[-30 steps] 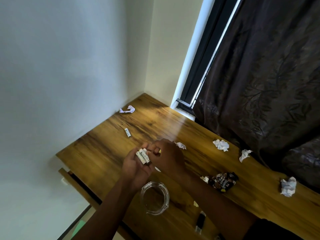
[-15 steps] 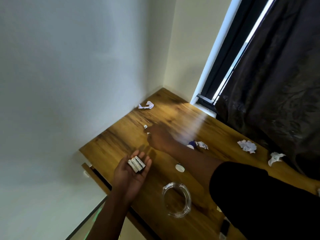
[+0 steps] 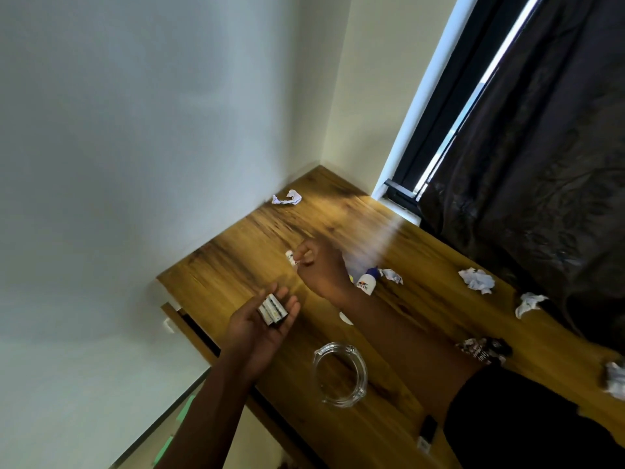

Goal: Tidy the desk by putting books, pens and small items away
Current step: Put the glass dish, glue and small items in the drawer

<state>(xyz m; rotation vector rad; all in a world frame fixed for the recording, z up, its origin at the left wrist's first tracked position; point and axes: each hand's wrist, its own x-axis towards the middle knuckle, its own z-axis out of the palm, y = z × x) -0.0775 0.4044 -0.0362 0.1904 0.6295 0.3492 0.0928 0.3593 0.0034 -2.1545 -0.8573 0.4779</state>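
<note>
Wooden worktop (image 3: 422, 319) fills a white-walled corner. Nearest, a glass ashtray (image 3: 340, 375) sits by my right forearm. My left grip (image 3: 262, 328) lies palm-up, fingers relaxed, cradling small white batteries (image 3: 272, 309). Beyond, my right grip (image 3: 321, 267) pinches another battery (image 3: 290, 257) just above the wood. Crumpled paper (image 3: 287, 198) lies farthest.

A wooden desk (image 3: 422, 319) fills the corner where a pale wall (image 3: 135, 147) meets a cream wall (image 3: 368, 89). Daylight slips past a dark patterned curtain (image 3: 541, 181) along the window frame (image 3: 449, 106), streaking the tabletop.
</note>
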